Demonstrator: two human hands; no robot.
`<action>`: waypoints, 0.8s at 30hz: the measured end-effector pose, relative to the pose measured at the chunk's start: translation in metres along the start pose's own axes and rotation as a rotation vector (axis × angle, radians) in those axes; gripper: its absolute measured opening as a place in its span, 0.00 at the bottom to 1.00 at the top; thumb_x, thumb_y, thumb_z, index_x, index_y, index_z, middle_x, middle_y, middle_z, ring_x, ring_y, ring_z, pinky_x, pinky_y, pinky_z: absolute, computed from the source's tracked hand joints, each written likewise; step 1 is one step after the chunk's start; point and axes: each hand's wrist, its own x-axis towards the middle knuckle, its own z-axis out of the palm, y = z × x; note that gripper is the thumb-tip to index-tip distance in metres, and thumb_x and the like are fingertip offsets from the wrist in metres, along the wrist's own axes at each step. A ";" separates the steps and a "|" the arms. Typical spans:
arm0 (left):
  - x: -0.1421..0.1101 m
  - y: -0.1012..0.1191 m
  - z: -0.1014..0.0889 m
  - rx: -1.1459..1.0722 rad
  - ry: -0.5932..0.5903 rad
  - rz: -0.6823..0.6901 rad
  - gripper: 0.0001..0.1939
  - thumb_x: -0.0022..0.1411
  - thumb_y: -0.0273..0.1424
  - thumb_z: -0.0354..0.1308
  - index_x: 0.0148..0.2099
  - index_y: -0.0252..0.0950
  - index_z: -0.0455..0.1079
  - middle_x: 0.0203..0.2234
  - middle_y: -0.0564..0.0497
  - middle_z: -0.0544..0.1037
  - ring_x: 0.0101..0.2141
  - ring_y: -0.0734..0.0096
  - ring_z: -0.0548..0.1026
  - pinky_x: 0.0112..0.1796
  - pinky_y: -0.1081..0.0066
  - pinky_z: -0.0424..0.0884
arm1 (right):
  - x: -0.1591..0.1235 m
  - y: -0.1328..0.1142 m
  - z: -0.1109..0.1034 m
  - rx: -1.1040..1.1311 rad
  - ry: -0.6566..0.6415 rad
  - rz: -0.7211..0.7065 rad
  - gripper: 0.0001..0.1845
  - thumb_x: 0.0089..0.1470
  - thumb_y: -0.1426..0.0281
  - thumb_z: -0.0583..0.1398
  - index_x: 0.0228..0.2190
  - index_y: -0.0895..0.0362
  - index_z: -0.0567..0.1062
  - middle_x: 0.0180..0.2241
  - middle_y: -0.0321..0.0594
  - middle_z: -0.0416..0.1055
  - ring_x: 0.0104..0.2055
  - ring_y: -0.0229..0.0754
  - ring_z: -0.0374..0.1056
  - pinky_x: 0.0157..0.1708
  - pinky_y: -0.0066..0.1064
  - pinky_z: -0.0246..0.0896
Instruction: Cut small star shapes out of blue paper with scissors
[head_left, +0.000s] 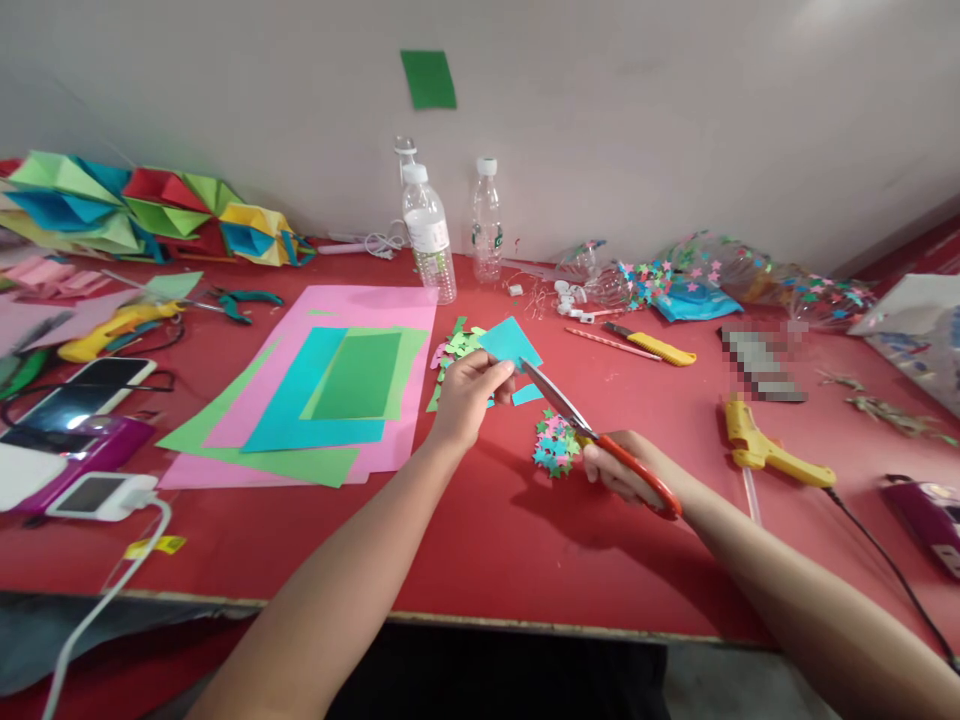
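My left hand (469, 395) pinches a small cyan paper piece (510, 343) above the red table (480, 550). Red-handled scissors (600, 440) are gripped in my right hand (626, 470), and their blades point up-left, touching the lower edge of the cyan piece. Just below the blades lies a small heap of cut paper stars (556, 445) in cyan, pink and green. A cyan offcut (527, 394) rests on the table under the blades. More green and pink paper scraps (454, 350) sit behind my left hand.
Stacked pink, green and cyan sheets (322, 385) lie left of centre. Two plastic bottles (429, 235) stand at the wall. A yellow glue gun (765, 450), a yellow utility knife (652, 345), bags of stars (720, 270), phones (82, 395) and folded paper shapes (142, 210) surround the work area.
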 end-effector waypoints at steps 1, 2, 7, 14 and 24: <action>-0.001 -0.001 0.001 -0.025 0.012 -0.019 0.11 0.53 0.34 0.61 0.23 0.35 0.67 0.16 0.55 0.72 0.17 0.80 0.67 0.21 0.75 0.64 | -0.001 -0.001 0.000 -0.001 -0.006 -0.014 0.31 0.52 0.40 0.54 0.22 0.57 0.67 0.12 0.28 0.55 0.13 0.31 0.53 0.16 0.25 0.49; -0.002 -0.002 0.003 -0.046 0.022 -0.036 0.11 0.53 0.34 0.61 0.23 0.35 0.68 0.17 0.54 0.73 0.17 0.80 0.67 0.21 0.75 0.64 | -0.001 -0.002 0.000 -0.001 -0.013 -0.027 0.32 0.51 0.39 0.53 0.23 0.57 0.67 0.12 0.29 0.55 0.13 0.32 0.53 0.16 0.26 0.49; -0.008 -0.004 0.009 -0.073 -0.001 -0.064 0.11 0.53 0.35 0.62 0.24 0.35 0.69 0.17 0.55 0.73 0.18 0.80 0.67 0.22 0.75 0.63 | -0.004 -0.004 0.000 0.033 -0.037 -0.018 0.35 0.49 0.37 0.53 0.26 0.58 0.69 0.13 0.28 0.54 0.14 0.32 0.53 0.17 0.27 0.50; -0.012 -0.006 0.016 -0.060 -0.030 -0.066 0.12 0.56 0.37 0.60 0.24 0.35 0.70 0.17 0.55 0.72 0.18 0.80 0.68 0.23 0.74 0.64 | -0.004 -0.003 0.002 0.057 -0.035 -0.064 0.34 0.51 0.38 0.52 0.25 0.58 0.69 0.12 0.28 0.56 0.14 0.33 0.54 0.17 0.27 0.51; -0.012 -0.007 0.015 -0.056 -0.024 -0.076 0.13 0.56 0.37 0.60 0.24 0.35 0.69 0.17 0.54 0.72 0.19 0.79 0.68 0.24 0.74 0.65 | -0.002 -0.003 0.006 0.099 0.019 0.043 0.31 0.52 0.40 0.54 0.22 0.56 0.66 0.10 0.27 0.55 0.10 0.31 0.52 0.12 0.25 0.44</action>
